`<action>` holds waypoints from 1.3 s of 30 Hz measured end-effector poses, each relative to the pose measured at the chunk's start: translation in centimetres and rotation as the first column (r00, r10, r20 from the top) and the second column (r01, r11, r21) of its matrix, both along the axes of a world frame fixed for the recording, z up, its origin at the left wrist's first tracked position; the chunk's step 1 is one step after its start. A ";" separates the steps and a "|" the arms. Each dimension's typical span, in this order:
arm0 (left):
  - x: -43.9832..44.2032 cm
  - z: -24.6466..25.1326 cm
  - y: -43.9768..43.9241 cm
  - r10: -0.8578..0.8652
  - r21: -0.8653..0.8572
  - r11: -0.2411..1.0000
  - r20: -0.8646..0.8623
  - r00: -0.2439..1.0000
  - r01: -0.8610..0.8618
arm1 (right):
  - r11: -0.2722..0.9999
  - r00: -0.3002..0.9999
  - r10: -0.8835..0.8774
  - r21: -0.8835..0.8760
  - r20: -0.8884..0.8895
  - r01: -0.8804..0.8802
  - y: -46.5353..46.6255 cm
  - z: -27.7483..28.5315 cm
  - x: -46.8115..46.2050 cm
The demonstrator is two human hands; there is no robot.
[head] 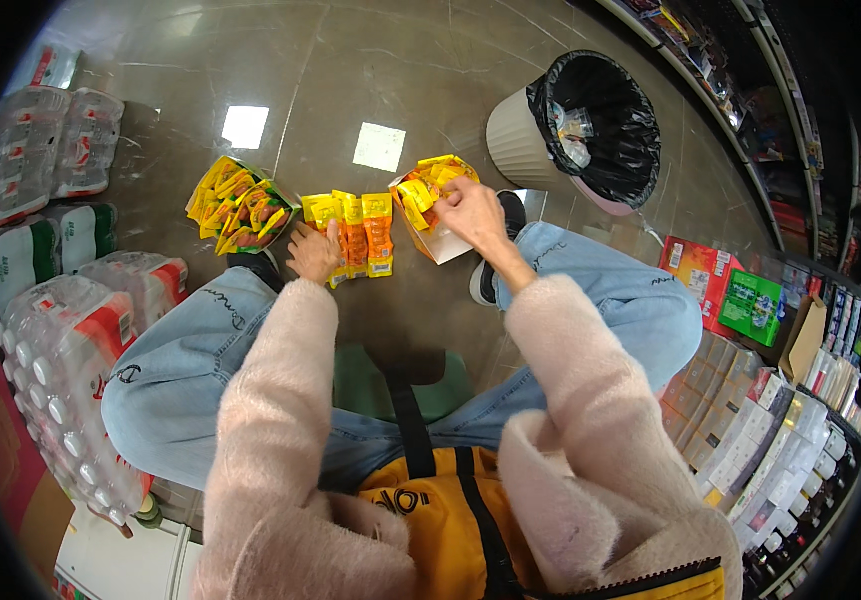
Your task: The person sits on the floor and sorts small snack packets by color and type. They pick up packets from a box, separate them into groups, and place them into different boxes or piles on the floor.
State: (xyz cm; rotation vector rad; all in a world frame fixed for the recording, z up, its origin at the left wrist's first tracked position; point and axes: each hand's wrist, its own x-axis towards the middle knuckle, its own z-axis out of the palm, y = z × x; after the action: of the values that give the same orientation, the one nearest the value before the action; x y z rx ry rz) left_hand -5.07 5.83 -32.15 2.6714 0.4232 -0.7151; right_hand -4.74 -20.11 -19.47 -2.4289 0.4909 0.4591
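Observation:
Three or so yellow and orange snack packets (355,236) lie side by side on the tiled floor. My left hand (314,251) rests at the leftmost of them, fingers spread, palm down. At the right, my right hand (472,214) reaches over an open carton of yellow packets (417,196), its fingertips bent at the packets; whether they pinch one is hidden. Beyond my left hand stands another open carton (292,201), filled with yellow, red and green packets (239,210).
A bin with a black liner (625,142) stands at the upper right. Shrink-wrapped bottle packs (63,375) line the left side. Shelves with goods (790,165) and stacked boxes (708,405) run along the right. My knees flank the cartons.

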 end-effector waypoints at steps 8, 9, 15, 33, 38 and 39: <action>8.1 11.8 1.3 -0.536 -0.118 0.843 -0.092 0.839 0.525 | 0.943 0.955 0.287 -0.198 0.077 -0.267 3.4 -1.7 -0.9; 9.4 14.0 1.5 -0.591 -0.142 0.803 -0.058 0.805 0.579 | 0.927 0.947 0.318 -0.223 0.039 -0.302 3.3 -2.0 -0.9; 11.4 28.1 3.0 -0.568 -0.275 0.749 0.202 0.798 0.603 | 0.995 0.987 -0.097 -0.012 0.126 0.099 2.3 -3.5 -1.2; 7.2 33.4 -1.1 -0.449 -0.442 0.626 0.469 0.761 0.642 | 0.990 0.990 -0.118 0.080 0.072 0.112 -1.5 -2.9 -1.8; 6.6 32.5 -1.3 -0.524 -0.389 0.605 0.462 0.715 0.695 | 0.895 0.970 0.222 0.375 0.095 -0.242 -3.7 8.4 2.0; 6.5 32.3 -1.3 -0.539 -0.376 0.608 0.450 0.712 0.699 | 0.860 0.946 0.302 0.393 0.119 -0.324 -4.2 11.5 2.3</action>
State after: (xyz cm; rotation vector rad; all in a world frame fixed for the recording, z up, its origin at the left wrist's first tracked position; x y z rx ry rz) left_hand 1.43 4.54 0.13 2.2774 -0.7568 -0.4798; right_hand -2.41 -24.26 -7.98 -2.1034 -0.0356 0.5684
